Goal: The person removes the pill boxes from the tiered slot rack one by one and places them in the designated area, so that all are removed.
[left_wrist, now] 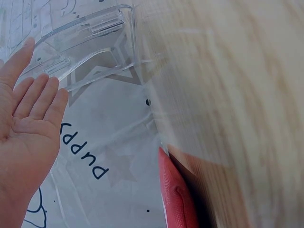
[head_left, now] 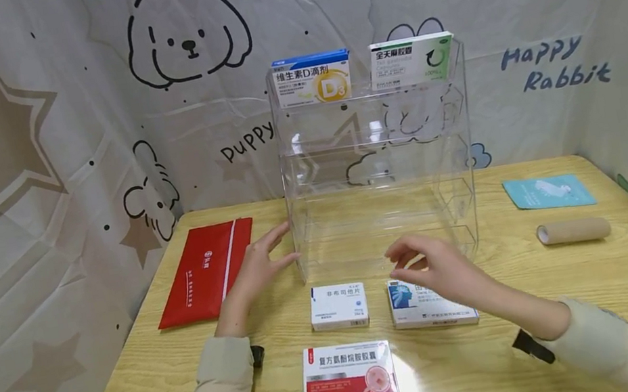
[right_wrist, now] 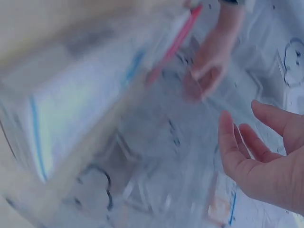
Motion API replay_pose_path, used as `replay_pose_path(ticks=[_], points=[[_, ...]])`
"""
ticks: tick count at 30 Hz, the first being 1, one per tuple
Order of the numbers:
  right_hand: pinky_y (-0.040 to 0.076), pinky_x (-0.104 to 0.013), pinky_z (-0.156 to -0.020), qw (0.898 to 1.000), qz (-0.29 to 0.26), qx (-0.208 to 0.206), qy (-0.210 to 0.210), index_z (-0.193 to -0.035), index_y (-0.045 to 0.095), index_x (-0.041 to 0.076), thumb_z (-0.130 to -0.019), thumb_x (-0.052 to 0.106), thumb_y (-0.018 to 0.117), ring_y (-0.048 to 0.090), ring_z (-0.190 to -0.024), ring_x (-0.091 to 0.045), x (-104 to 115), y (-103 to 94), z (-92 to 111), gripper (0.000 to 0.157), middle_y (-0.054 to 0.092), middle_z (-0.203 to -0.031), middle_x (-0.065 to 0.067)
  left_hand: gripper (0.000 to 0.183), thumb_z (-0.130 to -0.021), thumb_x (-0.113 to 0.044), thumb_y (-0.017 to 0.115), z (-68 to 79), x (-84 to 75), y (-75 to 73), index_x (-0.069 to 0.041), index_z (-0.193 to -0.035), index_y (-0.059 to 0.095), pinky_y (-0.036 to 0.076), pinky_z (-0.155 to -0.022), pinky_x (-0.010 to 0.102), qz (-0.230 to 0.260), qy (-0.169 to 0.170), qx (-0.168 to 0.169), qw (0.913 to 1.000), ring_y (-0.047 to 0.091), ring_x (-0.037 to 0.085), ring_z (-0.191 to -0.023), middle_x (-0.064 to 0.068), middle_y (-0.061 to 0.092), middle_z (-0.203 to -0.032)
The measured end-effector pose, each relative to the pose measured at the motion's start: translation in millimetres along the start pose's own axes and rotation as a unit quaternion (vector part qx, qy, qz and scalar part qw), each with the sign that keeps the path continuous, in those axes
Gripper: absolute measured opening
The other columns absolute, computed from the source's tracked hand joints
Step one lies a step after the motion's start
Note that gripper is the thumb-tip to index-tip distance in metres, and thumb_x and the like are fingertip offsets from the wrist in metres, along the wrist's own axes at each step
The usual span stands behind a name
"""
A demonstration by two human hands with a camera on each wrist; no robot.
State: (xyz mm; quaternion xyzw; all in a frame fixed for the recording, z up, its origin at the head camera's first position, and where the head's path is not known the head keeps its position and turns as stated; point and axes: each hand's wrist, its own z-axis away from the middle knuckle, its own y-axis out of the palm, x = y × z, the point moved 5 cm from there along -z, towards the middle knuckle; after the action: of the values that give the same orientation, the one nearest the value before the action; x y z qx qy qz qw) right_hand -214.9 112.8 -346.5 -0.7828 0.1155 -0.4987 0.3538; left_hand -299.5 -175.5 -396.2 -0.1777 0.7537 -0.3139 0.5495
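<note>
A clear acrylic tiered rack (head_left: 379, 179) stands at the back of the table. Beside its left edge is my left hand (head_left: 263, 262), fingers extended and thumb spread, with the fingertips right at the side panel; the left wrist view shows the palm bare. My right hand (head_left: 433, 266) hovers in front of the rack with loosely bent fingers and nothing between them. It partly hides a white medicine box with a blue head picture (head_left: 430, 308). To the left lie a small white medicine box (head_left: 338, 306) and, nearer, a red-and-white capsule box (head_left: 348, 375).
On the rack's top tier stand a vitamin D box (head_left: 313, 79) and a green-and-white capsule box (head_left: 413, 62). A red zip pouch (head_left: 205, 271) lies at left. At right are a teal packet (head_left: 549, 192) and a cardboard tube (head_left: 574, 231). A printed curtain hangs behind.
</note>
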Motion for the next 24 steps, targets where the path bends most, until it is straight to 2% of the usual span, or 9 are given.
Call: replay_pose_path(ticks=[4, 8, 10, 15, 17, 21, 24], points=[[0.058, -0.017, -0.079, 0.999, 0.007, -0.042, -0.013, -0.110, 0.066, 0.001, -0.088, 0.006, 0.070, 0.070, -0.092, -0.024, 5.5, -28.6, -16.1, 0.023, 0.071, -0.106, -0.014, 0.069, -0.088, -0.019, 0.073, 0.9, 0.9, -0.6, -0.010, -0.148, 0.042, 0.043, -0.111, 0.050, 0.000, -0.004, -0.001, 1.0000, 0.047, 0.037, -0.137, 0.014, 0.047, -0.151], [0.053, -0.008, -0.079, 0.996, 0.024, -0.089, -0.022, -0.113, 0.065, 0.000, -0.090, 0.010, 0.070, 0.070, -0.093, -0.026, 11.3, -59.7, -31.9, 0.025, 0.070, -0.108, -0.016, 0.068, -0.088, -0.017, 0.073, 1.9, 0.2, -0.8, -0.009, -0.148, 0.042, 0.042, -0.112, 0.050, 0.001, -0.004, -0.001, 1.0000, 0.046, 0.038, -0.138, 0.014, 0.046, -0.151], [0.050, -0.004, -0.079, 0.992, 0.035, -0.116, -0.032, -0.113, 0.065, 0.000, -0.090, 0.011, 0.069, 0.068, -0.092, -0.021, 14.6, -75.8, -40.4, 0.026, 0.069, -0.107, -0.016, 0.067, -0.089, -0.016, 0.072, 2.0, -0.6, -0.7, -0.009, -0.148, 0.042, 0.042, -0.112, 0.051, 0.005, -0.003, 0.000, 1.0000, 0.046, 0.038, -0.138, 0.014, 0.046, -0.151], [0.046, 0.001, -0.078, 0.977, 0.061, -0.195, -0.058, -0.114, 0.064, -0.002, -0.090, 0.010, 0.069, 0.056, -0.088, 0.009, 20.2, -115.3, -61.2, 0.027, 0.066, -0.108, -0.017, 0.068, -0.088, -0.016, 0.073, 1.7, -1.6, -0.2, -0.008, -0.148, 0.042, 0.042, -0.111, 0.052, 0.004, 0.005, 0.001, 1.0000, 0.046, 0.039, -0.137, 0.015, 0.046, -0.151], [0.045, 0.001, -0.078, 0.971, 0.066, -0.223, -0.060, -0.114, 0.063, -0.003, -0.091, 0.010, 0.069, 0.052, -0.087, 0.016, 21.0, -129.6, -69.2, 0.027, 0.065, -0.110, -0.017, 0.068, -0.088, -0.016, 0.073, 1.7, -1.5, -0.2, -0.007, -0.148, 0.042, 0.043, -0.111, 0.051, 0.001, 0.007, 0.000, 1.0000, 0.047, 0.038, -0.137, 0.015, 0.047, -0.150], [0.046, -0.001, -0.080, 0.959, 0.074, -0.269, -0.057, -0.116, 0.063, -0.002, -0.091, 0.012, 0.069, 0.051, -0.089, 0.014, 22.2, -154.5, -85.5, 0.030, 0.063, -0.113, -0.016, 0.068, -0.087, -0.016, 0.074, 1.2, -0.8, -0.3, -0.008, -0.147, 0.044, 0.043, -0.111, 0.049, -0.001, 0.009, -0.005, 0.9999, 0.048, 0.038, -0.136, 0.015, 0.048, -0.150], [0.048, -0.004, -0.082, 0.949, 0.084, -0.299, -0.053, -0.117, 0.063, -0.001, -0.091, 0.016, 0.070, 0.051, -0.090, 0.012, 20.6, -170.3, -96.9, 0.032, 0.062, -0.111, -0.010, 0.068, -0.087, -0.017, 0.073, 1.1, -0.2, -0.4, -0.007, -0.147, 0.043, 0.043, -0.111, 0.049, -0.002, 0.013, -0.004, 0.9999, 0.049, 0.038, -0.136, 0.015, 0.047, -0.150]])
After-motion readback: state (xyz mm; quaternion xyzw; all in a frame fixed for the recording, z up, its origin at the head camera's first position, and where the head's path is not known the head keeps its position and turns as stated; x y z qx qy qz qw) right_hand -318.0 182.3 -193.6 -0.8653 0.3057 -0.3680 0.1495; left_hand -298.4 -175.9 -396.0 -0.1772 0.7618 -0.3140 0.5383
